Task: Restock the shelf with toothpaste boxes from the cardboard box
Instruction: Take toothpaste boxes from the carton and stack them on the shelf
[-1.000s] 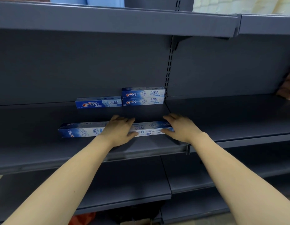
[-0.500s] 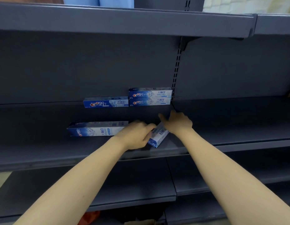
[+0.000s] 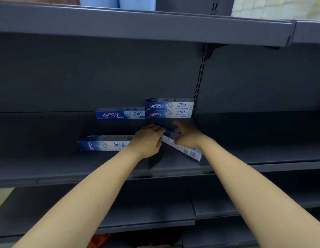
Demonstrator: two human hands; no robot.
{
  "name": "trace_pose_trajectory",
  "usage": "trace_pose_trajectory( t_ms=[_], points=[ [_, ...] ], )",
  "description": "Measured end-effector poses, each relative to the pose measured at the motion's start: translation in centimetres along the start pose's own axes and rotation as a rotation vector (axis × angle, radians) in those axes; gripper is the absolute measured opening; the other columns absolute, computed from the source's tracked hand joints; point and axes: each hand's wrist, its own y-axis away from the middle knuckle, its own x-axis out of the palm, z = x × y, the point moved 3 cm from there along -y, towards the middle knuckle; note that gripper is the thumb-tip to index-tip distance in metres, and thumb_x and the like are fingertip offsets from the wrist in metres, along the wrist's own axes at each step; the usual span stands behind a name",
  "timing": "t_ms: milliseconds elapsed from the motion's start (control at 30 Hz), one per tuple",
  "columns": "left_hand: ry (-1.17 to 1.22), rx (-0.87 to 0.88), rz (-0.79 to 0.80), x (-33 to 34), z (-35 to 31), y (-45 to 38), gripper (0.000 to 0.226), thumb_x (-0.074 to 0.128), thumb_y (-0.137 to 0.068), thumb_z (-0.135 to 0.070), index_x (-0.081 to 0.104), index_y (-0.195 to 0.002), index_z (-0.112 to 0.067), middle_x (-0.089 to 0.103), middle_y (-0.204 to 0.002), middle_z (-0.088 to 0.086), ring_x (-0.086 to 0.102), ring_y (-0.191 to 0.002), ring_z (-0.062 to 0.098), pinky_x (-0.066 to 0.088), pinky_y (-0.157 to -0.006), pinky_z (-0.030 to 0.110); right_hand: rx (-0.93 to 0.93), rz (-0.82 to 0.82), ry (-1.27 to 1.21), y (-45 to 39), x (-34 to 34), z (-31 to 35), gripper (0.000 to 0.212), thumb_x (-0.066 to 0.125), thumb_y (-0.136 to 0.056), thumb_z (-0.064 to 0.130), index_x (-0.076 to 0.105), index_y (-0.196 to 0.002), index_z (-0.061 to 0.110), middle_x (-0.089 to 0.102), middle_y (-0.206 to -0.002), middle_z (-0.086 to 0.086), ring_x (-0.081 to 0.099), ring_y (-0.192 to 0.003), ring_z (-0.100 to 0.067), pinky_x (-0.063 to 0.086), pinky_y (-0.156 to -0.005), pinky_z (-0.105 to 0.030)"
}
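Head view is showing me the toothpaste box (image 3: 182,148) I am working with: it is lying skewed on the middle shelf (image 3: 48,163), its far end pointing toward the back panel and its near end angling out to the right, close to the front lip. My left hand (image 3: 148,140) is pressing on its far left part with fingers curled over it, and my right hand (image 3: 188,136) is gripping it from the right side, so both are grasping this one box. I am judging it as light and fairly stiff, a thin card sleeve that could dent if squeezed in the middle and slide easily on the painted metal, so holding near the ends or along the long edges seems safest. Just left of my left hand another long box (image 3: 103,144) is lying lengthwise on the same shelf. Further back, against the panel, a single box (image 3: 119,114) is sitting beside a stack of two boxes (image 3: 169,109). I am not seeing the cardboard box clearly anywhere here.
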Motion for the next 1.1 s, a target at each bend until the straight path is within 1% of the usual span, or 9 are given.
trace_pose_trajectory(
  t_ms=[200, 367, 433, 533, 633, 767, 900, 1000, 1100],
  points=[
    [-0.076, -0.079, 0.098, 0.5, 0.3, -0.9, 0.054, 0.040, -0.100, -0.027, 0.022, -0.149, -0.014, 0.024, -0.155, 0.003, 0.022, -0.142, 0.021, 0.018, -0.114, 0.034, -0.120, 0.094, -0.193, 0.1, -0.3, -0.2, 0.085, 0.056, -0.087, -0.005, 0.013, -0.150, 0.032, 0.042, -0.146, -0.001, 0.041, -0.131, -0.014, 0.044, -0.097, -0.030],
    [-0.032, -0.100, 0.104, 0.5, 0.5, -1.9, 0.034, 0.044, -0.098, -0.025, 0.051, -0.131, -0.018, 0.052, -0.135, -0.001, 0.048, -0.121, 0.020, 0.024, -0.106, 0.032, -0.099, 0.034, 0.006, 0.5, -1.7, -1.2, 0.060, 0.054, -0.094, 0.038, 0.031, -0.145, 0.015, 0.040, -0.146, -0.005, 0.042, -0.132, -0.020, 0.035, -0.100, -0.025],
    [-0.007, -0.113, 0.105, 0.5, 0.6, -2.4, 0.036, 0.048, -0.096, -0.028, 0.051, -0.130, -0.019, 0.052, -0.132, -0.001, 0.048, -0.121, 0.019, 0.026, -0.106, 0.034, -0.079, 0.074, 0.157, 0.2, -1.6, -1.7, 0.037, 0.050, -0.096, 0.036, 0.051, -0.124, 0.012, 0.056, -0.126, -0.007, 0.052, -0.110, -0.021, 0.040, -0.083, -0.026],
    [-0.009, -0.081, 0.174, 0.7, 0.6, -3.1, 0.054, 0.049, -0.095, -0.034, 0.034, -0.144, -0.017, 0.037, -0.147, 0.002, 0.035, -0.134, 0.021, 0.022, -0.111, 0.036, -0.082, 0.089, 0.217, -0.6, -1.4, -2.0, 0.022, 0.052, -0.095, 0.033, 0.054, -0.087, 0.012, 0.055, -0.084, -0.003, 0.050, -0.084, -0.020, 0.032, -0.058, -0.025],
    [-0.006, -0.082, 0.205, 1.0, 0.7, -3.5, 0.064, 0.049, -0.095, -0.038, 0.023, -0.149, -0.015, 0.033, -0.151, 0.004, 0.033, -0.137, 0.023, 0.020, -0.113, 0.036, -0.112, 0.021, 0.242, -0.8, -2.0, -1.8, 0.029, 0.061, -0.089, 0.032, 0.058, -0.105, 0.008, 0.056, -0.099, -0.006, 0.051, -0.087, -0.018, 0.034, -0.060, -0.025],
    [-0.141, -0.078, 0.053, 1.1, 0.0, -4.1, 0.042, 0.051, -0.094, -0.032, 0.045, -0.133, -0.016, 0.054, -0.131, 0.003, 0.050, -0.120, 0.023, 0.031, -0.105, 0.034, -0.167, -0.175, 0.454, -1.3, -2.1, -1.8, 0.037, 0.063, -0.087, 0.029, 0.049, -0.116, 0.011, 0.051, -0.119, -0.006, 0.051, -0.107, -0.023, 0.042, -0.078, -0.031],
    [-0.254, -0.127, 0.004, 1.8, -1.1, -4.3, 0.042, 0.051, -0.092, -0.009, 0.047, -0.134, -0.011, 0.053, -0.130, 0.006, 0.049, -0.119, 0.024, 0.038, -0.101, 0.033, -0.183, -0.329, 0.674, -2.3, -0.7, -1.9, 0.039, 0.053, -0.089, 0.005, 0.046, -0.127, 0.008, 0.047, -0.129, -0.008, 0.047, -0.119, -0.026, 0.048, -0.079, -0.035],
    [-0.286, -0.180, 0.002, 2.6, -1.7, -4.0, 0.046, 0.058, -0.087, -0.008, 0.049, -0.132, -0.004, 0.054, -0.130, 0.012, 0.051, -0.119, 0.028, 0.041, -0.100, 0.036, -0.217, -0.443, 0.660, -2.4, 0.1, -1.5, 0.046, 0.076, -0.063, -0.002, 0.063, -0.106, 0.003, 0.061, -0.107, -0.013, 0.063, -0.096, -0.025, 0.053, -0.062, -0.029],
    [-0.315, -0.212, -0.008, 3.0, -1.8, -4.2, 0.048, 0.087, -0.050, -0.017, 0.074, -0.094, -0.004, 0.072, -0.088, 0.009, 0.068, -0.080, 0.025, 0.056, -0.074, 0.033, -0.208, -0.526, 0.625, -2.8, 0.5, -1.7, 0.048, 0.087, -0.016, 0.000, 0.069, -0.060, 0.008, 0.063, -0.065, -0.006, 0.063, -0.052, -0.018, 0.040, -0.032, -0.018]
  ],
)
